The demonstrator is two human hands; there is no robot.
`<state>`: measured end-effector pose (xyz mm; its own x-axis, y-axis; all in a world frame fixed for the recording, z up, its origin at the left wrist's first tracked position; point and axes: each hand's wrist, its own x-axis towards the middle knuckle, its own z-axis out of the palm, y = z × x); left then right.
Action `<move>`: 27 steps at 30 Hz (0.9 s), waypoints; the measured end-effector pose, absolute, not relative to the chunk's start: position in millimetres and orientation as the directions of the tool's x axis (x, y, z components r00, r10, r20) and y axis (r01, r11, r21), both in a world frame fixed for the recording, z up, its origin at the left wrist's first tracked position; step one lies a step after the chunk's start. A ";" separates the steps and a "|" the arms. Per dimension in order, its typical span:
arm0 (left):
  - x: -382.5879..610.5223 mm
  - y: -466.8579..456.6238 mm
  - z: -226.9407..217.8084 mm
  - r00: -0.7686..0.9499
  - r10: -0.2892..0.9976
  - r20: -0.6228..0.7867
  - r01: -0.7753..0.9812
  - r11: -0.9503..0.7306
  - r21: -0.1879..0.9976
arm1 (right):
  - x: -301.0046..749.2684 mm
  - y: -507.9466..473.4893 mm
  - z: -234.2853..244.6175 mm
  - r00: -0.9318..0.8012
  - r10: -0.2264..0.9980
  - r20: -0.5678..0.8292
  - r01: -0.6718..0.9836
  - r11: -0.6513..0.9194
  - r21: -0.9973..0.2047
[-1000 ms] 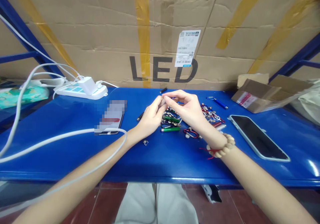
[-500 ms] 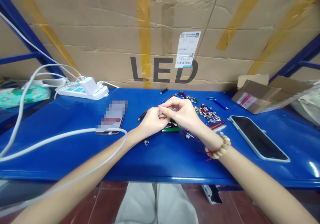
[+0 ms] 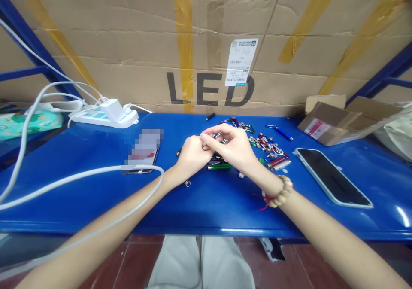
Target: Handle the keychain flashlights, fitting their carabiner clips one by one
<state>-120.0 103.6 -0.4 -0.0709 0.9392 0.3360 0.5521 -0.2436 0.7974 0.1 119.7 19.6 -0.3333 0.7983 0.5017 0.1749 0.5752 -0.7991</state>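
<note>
Green and shiny, a small tube [image 3: 220, 167] lies on its side on the blue table [image 3: 244, 216], just beneath my hands, with a silvery tip at its left end. My left hand [image 3: 194, 153] is curled with its knuckles up, and my right hand [image 3: 232, 146] reaches across to it, thumb and forefinger brought together at the left one's fingers; what, if anything, sits in that pinch is hidden, so I cannot tell whether either hand grips a thing or is closed on nothing. For fine fingerwork like this, I'd judge it best to let the left hand be the steady one and give the right fingertips the small movements, pressing lightly, since a smooth little piece could well slip out. Wrists low over the table would also spare a dropped piece a long roll. The pile of clips [image 3: 265, 145], red and silver among other colours, spreads beyond and to the right of my hands, partly covered by them. Near it a red tube [image 3: 278, 161] and a silver tube [image 3: 283, 165] lie side by side, and a blue tube [image 3: 283, 133] with a clip at its end rests farther off. A tiny metal piece [image 3: 187, 184] lies near my left wrist, too small to make out clearly
</note>
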 end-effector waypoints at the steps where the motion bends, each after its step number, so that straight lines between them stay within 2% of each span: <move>1: -120.1 103.0 0.5 -0.076 0.935 0.347 0.583 -0.240 0.776 | 0.2 120.2 19.7 -0.339 0.794 0.504 0.158 0.577 -0.802; 4: -119.9 101.3 0.4 -0.086 0.924 0.372 0.618 -0.243 0.747 | -0.1 121.5 18.4 -0.357 0.758 0.546 0.135 0.621 -0.773; 9: -117.5 100.1 -2.7 -0.044 0.951 0.307 0.520 -0.240 0.820 | -1.0 121.5 14.5 -0.324 0.741 0.588 0.161 0.656 -0.738; 13: -114.6 100.2 -1.1 0.017 0.987 0.163 0.391 -0.156 0.907 | -2.5 120.5 10.6 -0.348 0.845 0.406 0.105 0.465 -0.879; 17: -114.3 101.1 -0.1 0.022 0.996 0.091 0.371 -0.093 0.924 | -6.3 120.1 4.7 -0.370 0.899 0.236 0.056 0.275 -0.960; 21: -116.2 102.1 -2.7 0.019 0.997 0.068 0.371 -0.071 0.926 | -10.8 120.4 1.0 -0.359 0.919 0.164 0.018 0.183 -0.983; 27: -119.8 103.2 -6.8 0.057 0.998 -0.032 0.367 0.009 0.930 | -14.0 122.6 1.7 -0.348 0.929 0.123 -0.002 0.130 -0.991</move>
